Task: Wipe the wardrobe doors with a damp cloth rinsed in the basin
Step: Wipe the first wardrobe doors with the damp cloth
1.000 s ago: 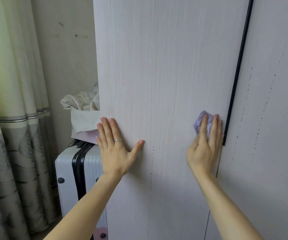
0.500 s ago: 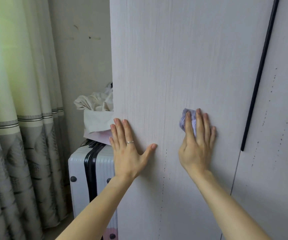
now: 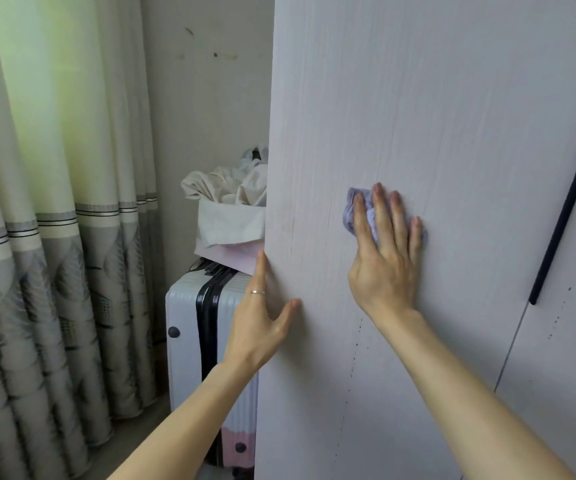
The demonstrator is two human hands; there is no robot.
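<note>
A: Where is the cloth (image 3: 352,209), and how is it held?

B: The lilac cloth is bunched flat on the front of the left wardrobe door (image 3: 452,133), about mid-width; the right hand (image 3: 387,251) presses it there with fingers straight and spread, not curled round it; bits of cloth show past the fingertips and by the little finger.

A: And the left hand (image 3: 262,320)?

B: It rests at the door's left edge, fingers straight, thumb splayed on the front face; it holds nothing; I'd judge it is steadying the panel.

A: How would you do this stroke well?

B: Press evenly through the palm, so the whole wad touches and not just the fingertips; overlap the passes along the vertical grain; brace with the left hand so the door doesn't swing; work down to the column of dark specks (image 3: 357,337) below the right wrist, and across to the strip beside the dark bar handle (image 3: 570,192); the neighbouring door (image 3: 574,341) has specks too, so it looks not yet wiped.

A: What can't you make out?

B: The basin is nowhere in view; whether the cloth is damp can't be told; the tops and bottoms of the doors are cut off; most of the left hand's fingers are hidden behind its forefinger; the suitcase (image 3: 189,323) and the box of linen (image 3: 231,223) sit partly behind the door.
</note>
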